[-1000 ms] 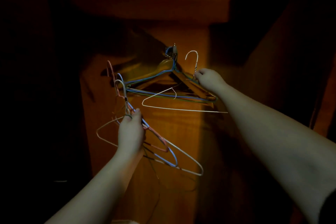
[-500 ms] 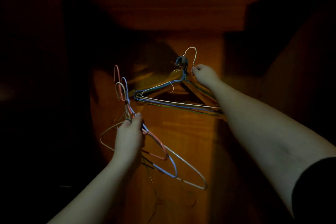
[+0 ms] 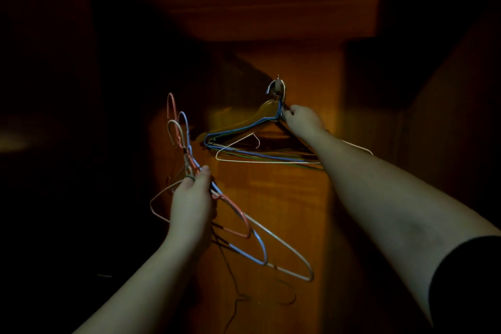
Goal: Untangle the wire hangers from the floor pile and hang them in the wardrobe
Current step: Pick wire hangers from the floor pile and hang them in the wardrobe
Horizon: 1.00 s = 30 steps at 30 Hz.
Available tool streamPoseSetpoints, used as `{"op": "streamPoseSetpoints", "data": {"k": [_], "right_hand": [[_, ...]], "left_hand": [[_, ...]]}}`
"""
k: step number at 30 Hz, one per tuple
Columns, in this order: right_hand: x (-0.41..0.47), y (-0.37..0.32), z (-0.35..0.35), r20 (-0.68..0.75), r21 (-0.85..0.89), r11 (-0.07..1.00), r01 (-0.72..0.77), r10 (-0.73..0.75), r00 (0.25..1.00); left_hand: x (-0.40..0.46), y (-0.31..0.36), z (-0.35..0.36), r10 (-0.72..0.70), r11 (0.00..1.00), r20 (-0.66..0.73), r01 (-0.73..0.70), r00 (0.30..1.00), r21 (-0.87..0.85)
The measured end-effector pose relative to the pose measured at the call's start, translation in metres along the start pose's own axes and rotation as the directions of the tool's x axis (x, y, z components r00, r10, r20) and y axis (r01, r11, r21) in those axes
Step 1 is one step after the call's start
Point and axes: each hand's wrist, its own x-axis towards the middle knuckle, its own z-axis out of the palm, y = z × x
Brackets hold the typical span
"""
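My left hand [image 3: 193, 203] grips a bunch of wire hangers [image 3: 253, 241] by their necks, pink, blue and white, with the hooks pointing up. Inside the dim wooden wardrobe a small hook [image 3: 277, 87] on the back panel carries several hangers [image 3: 244, 127], blue and green wire ones and a wooden one. My right hand [image 3: 303, 120] holds a white wire hanger [image 3: 245, 160] by its neck just below that hook. The white hanger's own hook now sits over the wardrobe hook among the others.
The wardrobe's wooden back panel [image 3: 271, 211] glows orange in the middle, with dark side walls left and right and a shelf or top board [image 3: 257, 8] above. A thin dark wire [image 3: 230, 279] dangles below my left hand.
My right hand carried the white hanger up and to the right, and its hook went over the wardrobe hook. My left hand stayed in place with its bunch.
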Motion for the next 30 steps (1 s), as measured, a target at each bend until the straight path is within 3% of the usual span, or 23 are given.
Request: {"op": "streamPoseSetpoints", "data": {"k": [13, 30], "right_hand": [[0.004, -0.015, -0.001, -0.044, -0.32, 0.947, 0.011, -0.026, 0.999], [0.009, -0.03, 0.001, -0.073, -0.341, 0.928, -0.148, 0.131, 0.989]], "left_hand": [[-0.002, -0.005, -0.006, -0.029, 0.999, 0.007, 0.029, 1.0, -0.023], [0.005, -0.016, -0.024, -0.028, 1.0, 0.037, 0.028, 0.999, -0.003]]}}
